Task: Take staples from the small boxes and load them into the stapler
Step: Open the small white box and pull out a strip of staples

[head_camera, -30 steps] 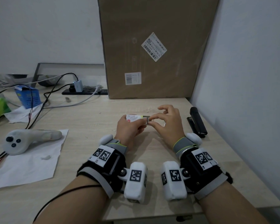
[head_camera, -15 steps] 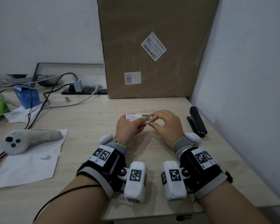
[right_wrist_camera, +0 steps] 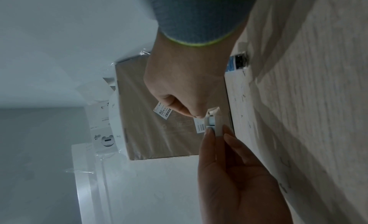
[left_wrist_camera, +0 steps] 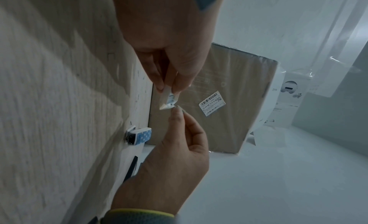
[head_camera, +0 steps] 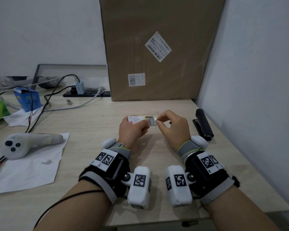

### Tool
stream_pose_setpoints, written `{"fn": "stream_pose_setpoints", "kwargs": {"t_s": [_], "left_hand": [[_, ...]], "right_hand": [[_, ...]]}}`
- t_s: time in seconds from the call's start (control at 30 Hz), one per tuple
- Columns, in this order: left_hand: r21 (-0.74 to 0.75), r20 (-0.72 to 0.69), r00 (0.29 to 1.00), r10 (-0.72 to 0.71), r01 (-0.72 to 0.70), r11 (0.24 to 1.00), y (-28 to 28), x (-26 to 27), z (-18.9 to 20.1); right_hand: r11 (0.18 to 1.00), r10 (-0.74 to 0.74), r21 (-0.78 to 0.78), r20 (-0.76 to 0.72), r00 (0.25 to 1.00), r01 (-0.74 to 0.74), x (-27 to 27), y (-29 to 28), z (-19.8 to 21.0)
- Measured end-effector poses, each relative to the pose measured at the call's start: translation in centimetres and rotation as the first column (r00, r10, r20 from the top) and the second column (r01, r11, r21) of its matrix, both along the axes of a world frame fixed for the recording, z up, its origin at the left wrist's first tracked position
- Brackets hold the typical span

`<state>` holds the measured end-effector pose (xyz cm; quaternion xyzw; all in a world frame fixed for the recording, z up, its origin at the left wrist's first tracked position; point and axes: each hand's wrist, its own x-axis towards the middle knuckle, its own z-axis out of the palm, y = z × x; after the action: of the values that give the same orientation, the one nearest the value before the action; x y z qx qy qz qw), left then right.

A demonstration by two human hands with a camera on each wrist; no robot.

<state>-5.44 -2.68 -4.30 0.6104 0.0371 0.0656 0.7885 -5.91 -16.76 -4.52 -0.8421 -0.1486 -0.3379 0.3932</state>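
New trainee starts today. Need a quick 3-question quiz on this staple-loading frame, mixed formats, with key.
1. True or false: the stapler is in the person's right hand.
2. Which hand grips the small staple box? A) left B) right C) neither
3. Fill in: the right hand's fingertips pinch at the box's open ____.

Key
1. False: it lies on the desk, beside the right hand.
2. A: the left hand grips it above the desk.
3. End, the one that faces the right hand.
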Motion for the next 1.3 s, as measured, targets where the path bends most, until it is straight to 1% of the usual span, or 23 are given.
{"fn": "stream_pose_setpoints", "kwargs": {"t_s": [0.13,0.2,0.27,0.33,0.37,0.43,0.5,0.57,0.6,0.63,0.67,0.73,0.8,0.87,0.93,1.03,1.3], "left_hand": [[-0.002,0.002,1.000,0.028,-0.028,1.000,0.0,0.4,-0.3],[-0.003,0.006,0.998,0.056,-0.056,0.998,0.0,0.5,-0.4],[-0.012,0.002,0.996,0.094,-0.094,0.996,0.1,0.7,-0.6],[-0.019,-0.005,0.992,0.124,-0.124,0.992,0.3,0.9,-0.8],[-0.021,-0.006,0.991,0.134,-0.134,0.991,0.3,1.1,-0.9],[-0.019,-0.005,0.991,0.137,-0.137,0.990,0.4,1.2,-1.0],[-0.009,0.001,0.992,0.130,-0.130,0.992,0.4,1.3,-1.0],[0.006,0.008,0.993,0.116,-0.116,0.993,0.4,1.3,-1.0],[0.011,0.013,0.994,0.111,-0.111,0.994,0.4,1.2,-1.0],[0.009,0.015,0.994,0.109,-0.109,0.994,0.4,1.2,-1.1],[0.006,0.016,0.994,0.106,-0.106,0.994,0.5,1.2,-1.1],[0.019,0.018,0.996,0.093,-0.093,0.995,0.4,1.1,-1.0],[0.046,0.022,0.997,0.068,-0.069,0.997,0.3,1.0,-0.9],[0.045,0.020,0.999,0.029,-0.030,0.999,0.2,0.8,-0.8],[0.042,0.017,1.000,-0.007,0.006,0.999,0.0,0.6,-0.7],[0.064,0.022,0.999,-0.034,0.033,0.997,-0.3,0.3,-0.6],[0.031,0.032,0.999,-0.026,0.025,0.999,-0.5,-0.1,-0.3]], "right_hand": [[0.994,-0.028,0.101,-0.068,0.997,0.035,0.3,-0.1,-0.3],[0.985,-0.014,0.169,-0.140,0.990,0.037,0.4,0.0,-0.3],[0.974,0.035,0.224,-0.238,0.971,0.020,0.3,0.1,-0.3],[0.968,0.117,0.249,-0.338,0.934,-0.031,0.1,0.3,-0.4],[0.969,0.155,0.236,-0.385,0.910,-0.065,0.0,0.4,-0.4],[0.980,0.185,0.156,-0.473,0.862,-0.125,-0.3,0.5,-0.5],[0.988,0.149,0.038,-0.537,0.830,-0.153,-0.3,0.3,-0.5],[0.986,0.093,-0.064,-0.569,0.817,-0.157,-0.2,0.2,-0.6],[0.986,0.069,-0.090,-0.561,0.825,-0.143,-0.1,0.2,-0.6],[0.989,0.042,-0.098,-0.527,0.849,-0.110,0.0,0.1,-0.6],[0.994,0.010,-0.089,-0.463,0.886,-0.058,0.1,0.1,-0.6],[0.999,-0.046,-0.021,-0.301,0.952,0.042,0.3,-0.1,-0.5],[0.997,-0.044,0.052,-0.173,0.984,0.053,0.2,0.0,-0.2],[0.996,-0.022,0.087,-0.110,0.994,0.032,0.1,0.1,-0.1],[0.995,-0.012,0.098,-0.107,0.994,0.022,0.1,0.2,-0.1],[0.995,-0.033,0.090,-0.147,0.989,0.046,0.3,0.0,-0.3],[0.989,-0.099,0.084,-0.202,0.974,0.118,0.6,-0.1,-0.6]]}}
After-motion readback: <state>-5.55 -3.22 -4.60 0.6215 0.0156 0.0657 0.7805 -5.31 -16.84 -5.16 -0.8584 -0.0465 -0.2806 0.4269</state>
